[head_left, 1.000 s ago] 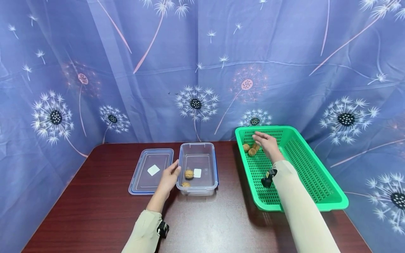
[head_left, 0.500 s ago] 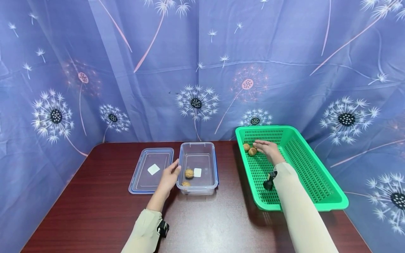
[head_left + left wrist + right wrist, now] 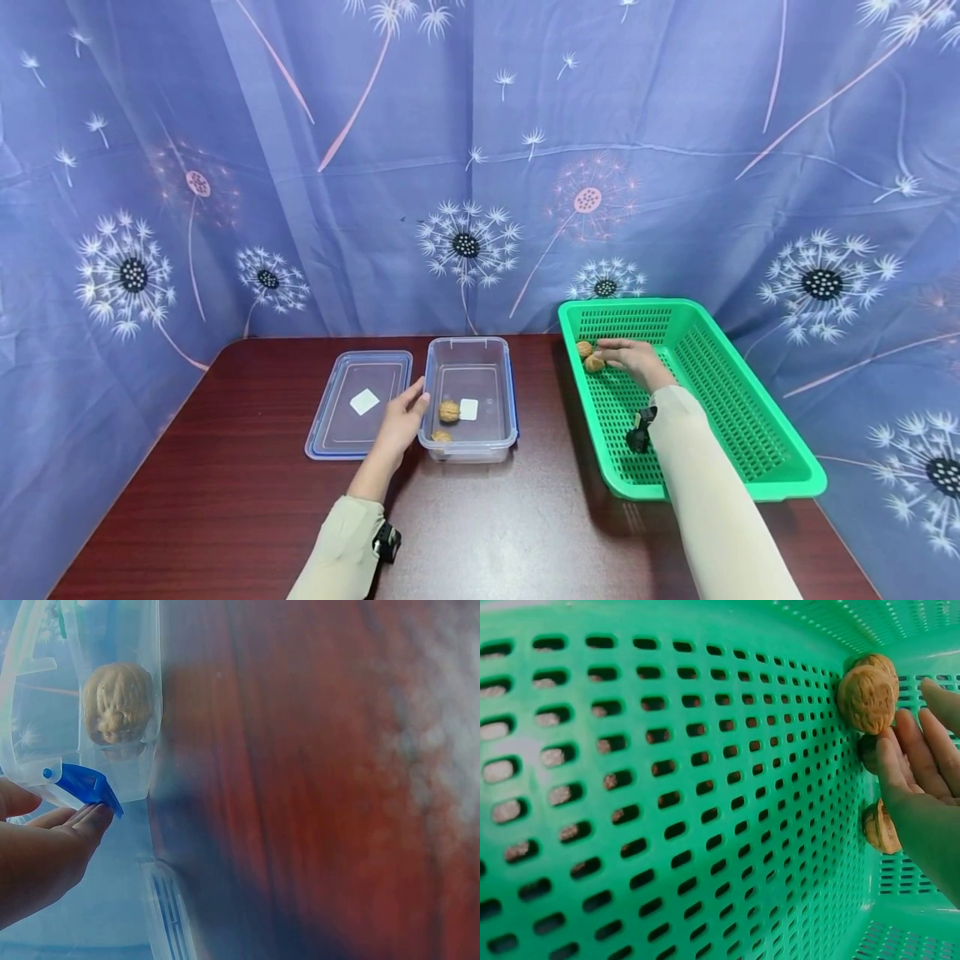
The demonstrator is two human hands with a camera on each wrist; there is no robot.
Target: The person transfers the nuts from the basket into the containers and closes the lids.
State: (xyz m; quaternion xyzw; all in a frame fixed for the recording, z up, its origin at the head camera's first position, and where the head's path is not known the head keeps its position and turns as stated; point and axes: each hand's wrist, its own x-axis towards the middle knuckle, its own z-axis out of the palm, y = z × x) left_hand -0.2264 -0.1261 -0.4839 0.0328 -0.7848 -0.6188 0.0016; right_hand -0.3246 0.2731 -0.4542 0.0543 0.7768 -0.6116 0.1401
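Note:
In the head view my left hand (image 3: 401,421) rests at the left side of a clear plastic food container (image 3: 487,454). Its fingertips touch the container's blue latch (image 3: 86,784) in the left wrist view. Inside lie a walnut (image 3: 449,411) and another walnut (image 3: 441,436) near the front wall. My right hand (image 3: 633,360) reaches into a green plastic basket (image 3: 765,400), its extended fingers around walnuts. One walnut (image 3: 868,699) sits right at the fingertips, and a second walnut (image 3: 881,827) is partly hidden behind the hand. Another walnut (image 3: 584,350) lies by the basket's left wall.
A clear lid (image 3: 337,429) with a blue edge and a white label lies left of the container on the dark red table (image 3: 225,500). Behind the table hangs a blue curtain (image 3: 360,250) with a dandelion print. The basket's raised walls surround the right hand.
My right hand has lowered toward the walnuts in the basket and now covers one seen earlier. A walnut at its fingertips has shifted slightly. The left hand stays put.

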